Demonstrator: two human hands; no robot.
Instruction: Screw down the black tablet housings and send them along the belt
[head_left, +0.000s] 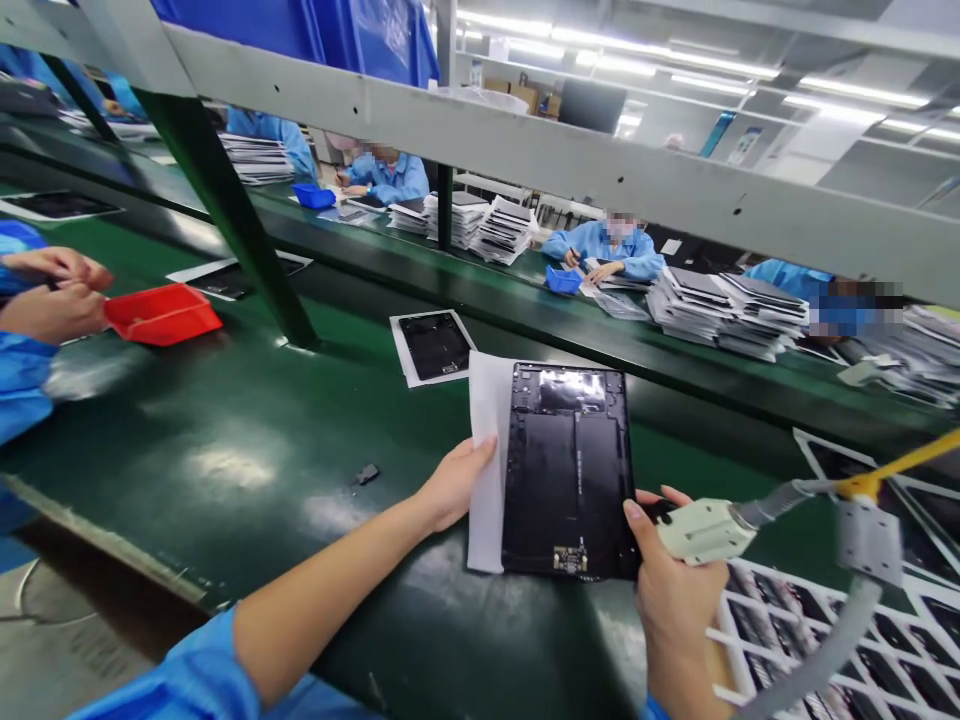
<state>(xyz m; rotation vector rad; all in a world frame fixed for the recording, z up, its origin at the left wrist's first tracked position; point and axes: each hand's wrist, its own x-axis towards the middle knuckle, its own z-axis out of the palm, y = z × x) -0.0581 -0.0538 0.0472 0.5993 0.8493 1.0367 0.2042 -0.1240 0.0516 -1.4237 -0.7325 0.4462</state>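
A black tablet back housing [544, 470], with a small circuit board at its lower edge, is held up and tilted in front of me. Behind it lies a white sheet [486, 530], which sticks out on the left. My left hand [456, 485] pinches that sheet, thumb on top. On the housing's lower right edge, my right hand [667, 585] has its thumb on the front and its other fingers mostly hidden behind. Right beside those fingers is a pale green tool head [709, 530] on a grey hose; I cannot tell whether they touch it.
A white compartment tray [847, 640] with dark parts stands at lower right. Another housing on white paper [435, 348] lies beyond my hands. A small black part [367, 474] is on the green table. At left are a red bin [163, 312] and a co-worker's hands [56, 290]. A green post [232, 230] rises nearby.
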